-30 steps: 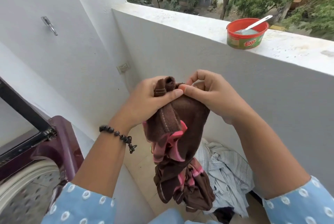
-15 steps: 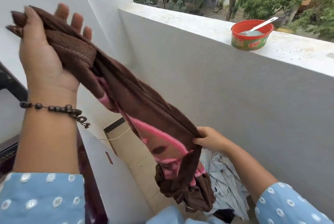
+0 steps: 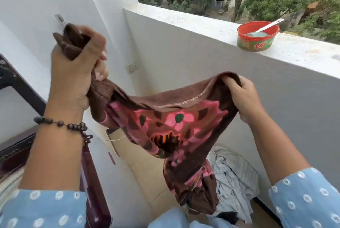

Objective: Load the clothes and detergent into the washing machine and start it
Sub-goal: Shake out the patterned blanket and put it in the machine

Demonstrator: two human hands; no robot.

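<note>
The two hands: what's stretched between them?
In the head view, a brown towel with pink flowers spans from the left hand to the right hand; both grip it.

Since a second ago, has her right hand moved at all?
Yes. The right hand dropped from beside the left hand, then rose and swung right, toward the red tub on the ledge, spreading the brown towel.

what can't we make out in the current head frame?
- Washing machine: head view, cut off by left edge, left arm covers it; drum not visible.
- Red tub: contents too small to identify.
- Clothes pile: partly behind brown towel; item count unclear.
</note>
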